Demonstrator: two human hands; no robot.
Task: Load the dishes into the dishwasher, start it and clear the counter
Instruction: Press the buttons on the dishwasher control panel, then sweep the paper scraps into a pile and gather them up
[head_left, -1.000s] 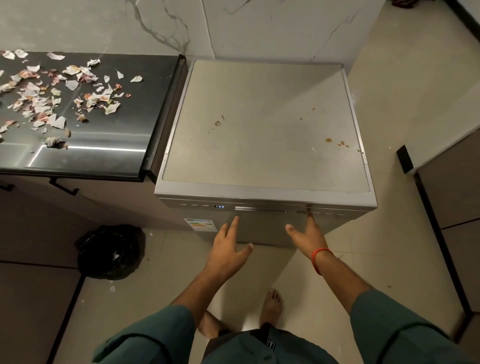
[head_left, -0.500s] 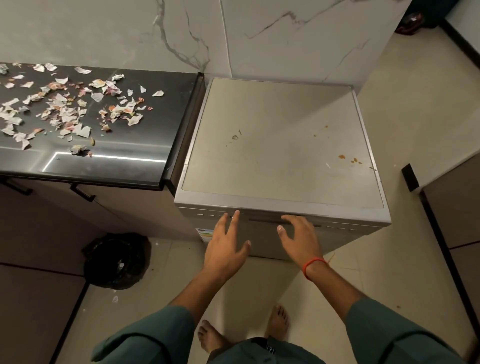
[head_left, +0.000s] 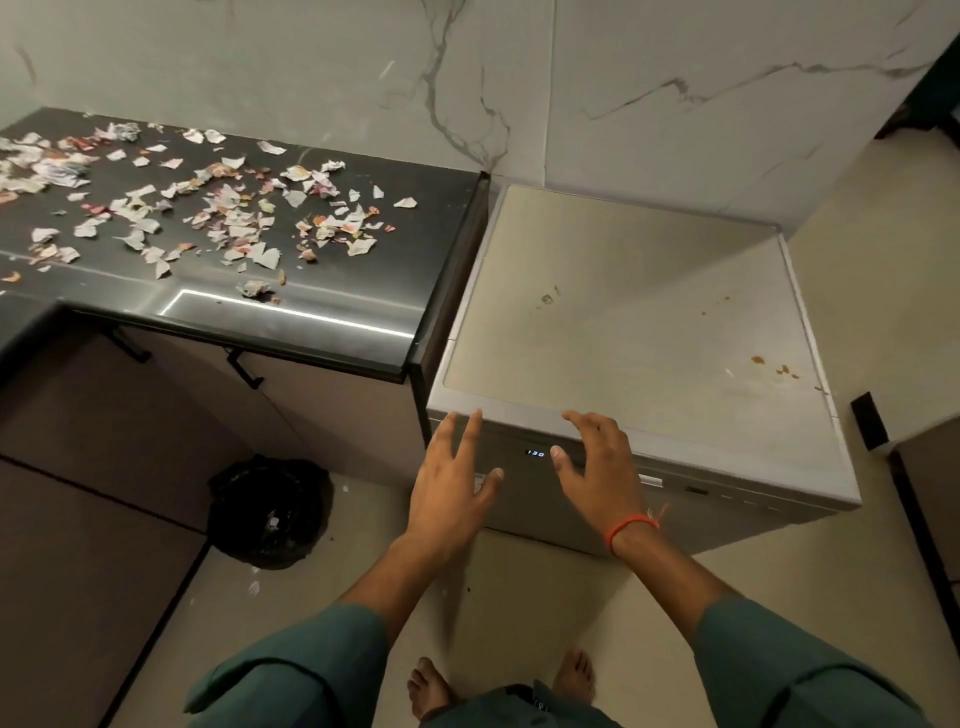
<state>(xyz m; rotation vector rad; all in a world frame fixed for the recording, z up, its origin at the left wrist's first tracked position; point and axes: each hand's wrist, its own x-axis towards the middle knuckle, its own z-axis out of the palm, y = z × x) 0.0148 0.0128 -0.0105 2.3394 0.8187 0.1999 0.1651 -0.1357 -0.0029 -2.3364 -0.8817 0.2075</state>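
Observation:
The grey dishwasher (head_left: 628, 338) stands to the right of the dark counter (head_left: 322, 312), its door closed and a small lit display (head_left: 535, 453) on the front panel. My left hand (head_left: 452, 483) hovers before the panel's left end with straight, spread fingers, holding nothing. My right hand (head_left: 597, 462), with an orange band at the wrist, hangs in front of the panel just right of the display, fingers loosely bent and empty. Torn paper scraps (head_left: 228, 208) litter the counter.
A black bin bag (head_left: 270, 512) sits on the floor below the counter, left of my feet. Cabinet handles (head_left: 244, 370) jut out under the counter edge. A dark cabinet (head_left: 930, 499) stands at the right. Marble wall behind.
The view has swung left, showing more of the counter. My right hand left the panel's right part and came left near the display; my left hand rose slightly toward the panel's left end.

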